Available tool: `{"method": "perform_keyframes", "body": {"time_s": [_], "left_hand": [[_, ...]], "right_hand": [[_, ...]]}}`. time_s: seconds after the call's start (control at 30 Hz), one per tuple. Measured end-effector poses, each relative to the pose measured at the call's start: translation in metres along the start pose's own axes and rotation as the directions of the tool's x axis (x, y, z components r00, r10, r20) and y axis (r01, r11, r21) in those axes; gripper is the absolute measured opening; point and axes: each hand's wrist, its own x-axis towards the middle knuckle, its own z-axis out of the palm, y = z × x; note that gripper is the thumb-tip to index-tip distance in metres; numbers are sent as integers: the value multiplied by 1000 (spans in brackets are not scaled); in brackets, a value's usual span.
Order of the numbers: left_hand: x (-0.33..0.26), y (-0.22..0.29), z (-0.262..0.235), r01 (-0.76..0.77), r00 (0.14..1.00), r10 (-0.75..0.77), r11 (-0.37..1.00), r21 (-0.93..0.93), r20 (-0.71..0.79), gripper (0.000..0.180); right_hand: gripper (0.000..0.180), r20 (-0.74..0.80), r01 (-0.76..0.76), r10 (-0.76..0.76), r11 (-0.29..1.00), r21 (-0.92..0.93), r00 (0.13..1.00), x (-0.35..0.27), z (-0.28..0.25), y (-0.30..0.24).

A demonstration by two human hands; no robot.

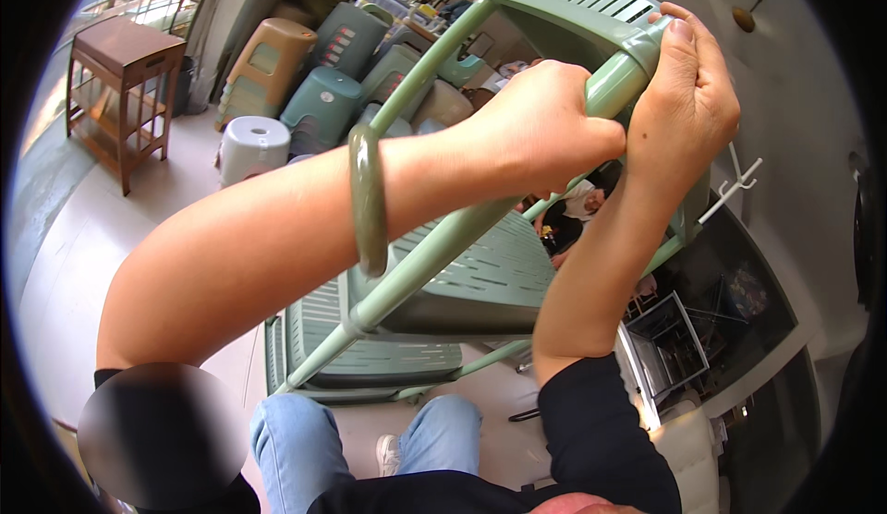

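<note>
A pale green plastic shelf rack [480,274] with slatted tiers stands in front of me. My left hand [545,121] is closed around a green upright pole [434,237] near its top end. A green bangle [368,198] sits on that wrist. My right hand [688,98] grips the corner of the top slatted shelf [577,1] where the pole meets it. The two hands touch each other at the corner. My knees in blue jeans [296,435] show below.
Stacked plastic stools [268,66] in tan, teal and white [251,145] stand at the back left beside a brown wooden side table [125,66]. A white wire rack [735,191] and a metal basket [670,338] lie to the right. Another person [577,205] sits behind the shelf.
</note>
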Motion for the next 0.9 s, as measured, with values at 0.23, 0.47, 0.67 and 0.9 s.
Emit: {"method": "perform_keyframes", "body": {"time_s": [0.23, 0.47, 0.67, 0.9], "left_hand": [[-12, -46, -68, -40, 942, 71, 994, 99, -329, 43], [57, -112, -118, 36, 875, 347, 646, 762, -336, 84], [140, -140, -134, -241, 853, 471, 737, 632, -224, 99], [162, -122, -155, -369, 883, 469, 714, 595, -15, 93]], "right_hand": [[24, 67, 163, -164, 987, 19, 984, -7, -19, -3], [20, 476, -302, 173, 931, 208, 862, -112, -20, 38], [32, 623, -525, 306, 828, 199, 720, -101, 56, 113], [37, 536, -167, 71, 977, 134, 841, -60, 122, 134]]}}
